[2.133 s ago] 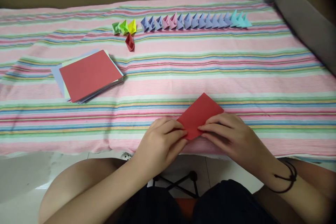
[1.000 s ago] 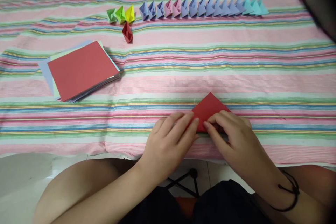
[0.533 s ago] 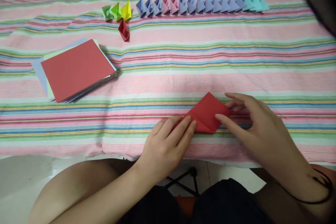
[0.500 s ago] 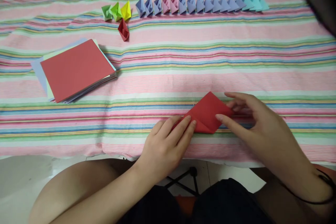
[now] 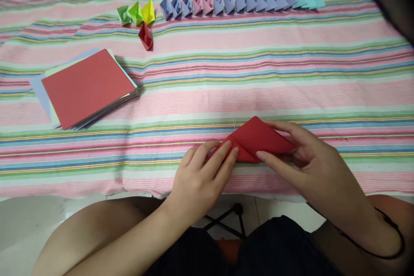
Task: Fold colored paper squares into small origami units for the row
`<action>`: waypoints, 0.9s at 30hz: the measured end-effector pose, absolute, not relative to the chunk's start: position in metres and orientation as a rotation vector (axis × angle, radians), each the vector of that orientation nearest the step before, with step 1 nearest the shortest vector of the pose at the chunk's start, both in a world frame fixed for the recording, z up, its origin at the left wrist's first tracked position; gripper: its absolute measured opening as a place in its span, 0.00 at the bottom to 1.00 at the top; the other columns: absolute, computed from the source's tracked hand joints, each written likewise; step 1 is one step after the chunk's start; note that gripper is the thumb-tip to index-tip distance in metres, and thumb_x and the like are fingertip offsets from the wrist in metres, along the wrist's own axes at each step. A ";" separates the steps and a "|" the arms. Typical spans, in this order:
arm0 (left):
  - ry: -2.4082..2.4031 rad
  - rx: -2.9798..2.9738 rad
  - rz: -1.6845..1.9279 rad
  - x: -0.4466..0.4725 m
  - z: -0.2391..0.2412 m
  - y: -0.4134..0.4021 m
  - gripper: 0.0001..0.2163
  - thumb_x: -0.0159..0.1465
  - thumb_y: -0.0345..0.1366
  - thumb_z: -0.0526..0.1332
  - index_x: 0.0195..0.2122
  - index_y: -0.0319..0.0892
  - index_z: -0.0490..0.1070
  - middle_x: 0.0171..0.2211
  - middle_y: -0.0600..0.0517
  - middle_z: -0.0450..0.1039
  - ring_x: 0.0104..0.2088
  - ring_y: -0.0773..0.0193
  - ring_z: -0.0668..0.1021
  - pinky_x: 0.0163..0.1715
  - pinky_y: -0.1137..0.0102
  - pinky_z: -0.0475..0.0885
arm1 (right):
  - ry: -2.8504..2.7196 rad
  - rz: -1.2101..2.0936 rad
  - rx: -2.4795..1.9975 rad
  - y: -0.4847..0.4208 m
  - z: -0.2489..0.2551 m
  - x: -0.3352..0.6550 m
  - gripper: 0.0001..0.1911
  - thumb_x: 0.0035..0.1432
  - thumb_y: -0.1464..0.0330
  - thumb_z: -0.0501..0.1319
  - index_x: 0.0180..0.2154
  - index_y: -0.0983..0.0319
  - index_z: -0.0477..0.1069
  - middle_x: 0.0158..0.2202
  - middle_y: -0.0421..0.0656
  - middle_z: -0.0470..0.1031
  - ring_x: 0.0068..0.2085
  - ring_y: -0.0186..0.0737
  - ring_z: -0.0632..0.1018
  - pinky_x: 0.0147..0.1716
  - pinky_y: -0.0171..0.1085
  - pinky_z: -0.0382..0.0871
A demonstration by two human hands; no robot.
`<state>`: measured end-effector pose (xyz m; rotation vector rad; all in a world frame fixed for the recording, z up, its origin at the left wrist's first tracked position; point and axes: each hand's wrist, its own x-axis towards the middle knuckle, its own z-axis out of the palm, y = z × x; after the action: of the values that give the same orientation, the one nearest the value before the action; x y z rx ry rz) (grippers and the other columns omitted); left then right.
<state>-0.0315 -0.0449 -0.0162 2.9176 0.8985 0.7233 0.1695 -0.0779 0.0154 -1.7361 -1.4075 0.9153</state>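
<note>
A folded red paper (image 5: 255, 138) lies near the front edge of the striped cloth (image 5: 226, 82). My left hand (image 5: 202, 179) presses its fingertips flat on the paper's left corner. My right hand (image 5: 304, 159) grips the paper's right side, thumb underneath and fingers curled round the raised flap. A black band circles my right wrist.
A stack of coloured paper sheets (image 5: 86, 88) with a red one on top lies at the left. At the back stands a row of folded paper boats (image 5: 239, 0), several in purple, pink and teal, with green and yellow ones (image 5: 136, 13) and a red boat (image 5: 145, 36) in front.
My right hand has slid from the paper's near corner to its right side and lifted a flap there. The left hand stayed pressing the left corner. The view shifted slightly.
</note>
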 end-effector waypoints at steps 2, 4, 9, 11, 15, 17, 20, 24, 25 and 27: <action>0.901 2.914 0.718 -0.032 -0.016 -0.045 0.17 0.64 0.25 0.53 0.54 0.35 0.68 0.51 0.45 0.74 0.47 0.52 0.74 0.38 0.60 0.72 | -1.446 0.891 -1.734 -0.079 0.015 0.169 0.23 0.55 0.67 0.63 0.53 0.52 0.67 0.48 0.42 0.76 0.40 0.47 0.81 0.36 0.43 0.79; 0.902 2.905 0.727 -0.031 -0.016 -0.045 0.17 0.64 0.25 0.54 0.54 0.35 0.68 0.51 0.45 0.74 0.47 0.53 0.74 0.38 0.60 0.73 | -1.481 0.828 -1.756 -0.081 0.014 0.168 0.24 0.54 0.68 0.63 0.53 0.52 0.66 0.48 0.41 0.76 0.41 0.46 0.81 0.37 0.43 0.79; 0.900 2.887 0.738 -0.031 -0.016 -0.046 0.17 0.64 0.25 0.54 0.54 0.35 0.68 0.51 0.44 0.74 0.46 0.53 0.75 0.38 0.61 0.73 | -1.645 0.432 -1.870 -0.089 0.009 0.159 0.27 0.54 0.70 0.62 0.56 0.53 0.63 0.50 0.43 0.75 0.41 0.48 0.81 0.37 0.44 0.79; 0.896 2.884 0.743 -0.032 -0.016 -0.046 0.17 0.64 0.26 0.54 0.54 0.37 0.68 0.51 0.44 0.74 0.47 0.54 0.75 0.39 0.61 0.73 | -1.739 0.276 -1.870 -0.092 0.008 0.156 0.28 0.55 0.71 0.61 0.58 0.53 0.61 0.54 0.45 0.72 0.42 0.49 0.80 0.36 0.42 0.79; 0.881 2.900 0.753 -0.034 -0.016 -0.046 0.16 0.64 0.26 0.54 0.53 0.37 0.68 0.50 0.45 0.75 0.48 0.53 0.75 0.42 0.60 0.73 | -1.767 0.301 -1.838 -0.095 0.006 0.158 0.32 0.56 0.72 0.60 0.61 0.52 0.56 0.56 0.45 0.70 0.45 0.50 0.79 0.36 0.42 0.79; 0.879 2.901 0.751 -0.034 -0.016 -0.046 0.16 0.64 0.27 0.55 0.53 0.36 0.69 0.50 0.45 0.75 0.48 0.53 0.75 0.42 0.60 0.73 | -1.732 0.408 -1.827 -0.095 0.005 0.160 0.33 0.56 0.72 0.60 0.62 0.52 0.54 0.57 0.45 0.69 0.47 0.50 0.79 0.38 0.43 0.80; 0.876 2.898 0.748 -0.035 -0.016 -0.046 0.16 0.64 0.27 0.54 0.53 0.37 0.69 0.50 0.45 0.75 0.48 0.53 0.75 0.42 0.60 0.73 | -1.660 0.544 -1.807 -0.096 0.004 0.162 0.33 0.56 0.73 0.60 0.61 0.52 0.55 0.58 0.45 0.67 0.48 0.49 0.78 0.38 0.42 0.80; 0.872 2.894 0.724 -0.035 -0.015 -0.046 0.17 0.65 0.28 0.53 0.54 0.39 0.68 0.51 0.45 0.74 0.48 0.53 0.75 0.42 0.60 0.72 | -1.528 0.726 -1.775 -0.096 0.005 0.161 0.32 0.55 0.73 0.60 0.59 0.51 0.55 0.58 0.45 0.67 0.43 0.45 0.81 0.38 0.40 0.80; 0.869 2.891 0.718 -0.035 -0.015 -0.046 0.17 0.65 0.28 0.53 0.55 0.38 0.68 0.51 0.44 0.74 0.49 0.53 0.74 0.42 0.60 0.72 | -1.499 0.756 -1.766 -0.096 0.005 0.161 0.32 0.55 0.72 0.60 0.59 0.51 0.55 0.57 0.45 0.67 0.41 0.44 0.81 0.39 0.41 0.80; 0.859 2.890 0.711 -0.035 -0.015 -0.046 0.17 0.65 0.29 0.52 0.55 0.38 0.68 0.51 0.44 0.74 0.49 0.52 0.74 0.41 0.60 0.72 | -1.473 0.770 -1.761 -0.096 0.004 0.160 0.32 0.54 0.71 0.61 0.59 0.50 0.55 0.57 0.45 0.68 0.39 0.44 0.82 0.37 0.40 0.81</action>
<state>-0.0352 -0.0457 -0.0152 2.8905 0.8594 0.7109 0.1603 -0.0959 0.0042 -1.7607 -1.4731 0.7700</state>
